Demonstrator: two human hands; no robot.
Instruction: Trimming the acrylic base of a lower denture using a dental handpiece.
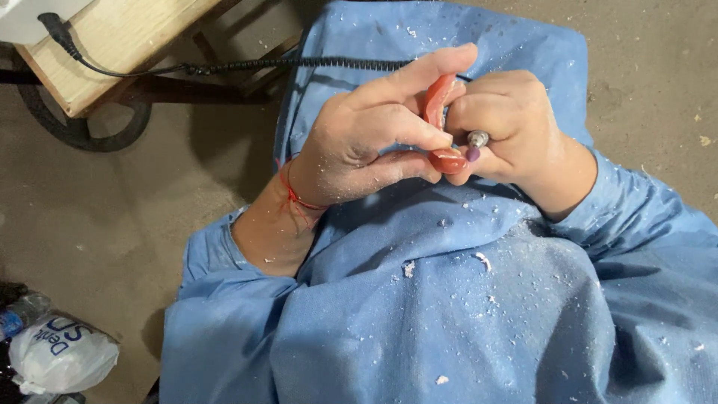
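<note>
The left hand point(359, 142) holds a curved pink acrylic denture piece point(440, 123) above the lap, its fingers closed around it. The right hand point(508, 127) is closed on a small metal rotary tool point(477, 138), whose tip touches the piece. A black coiled cable point(299, 66) runs behind. White shavings lie on the blue gown point(449, 299).

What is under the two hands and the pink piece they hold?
A blue gown over the lap, speckled with white shavings. The left hand and right hand cover much of the pink curved piece; the tool's metal tip shows, its body hidden.
</note>
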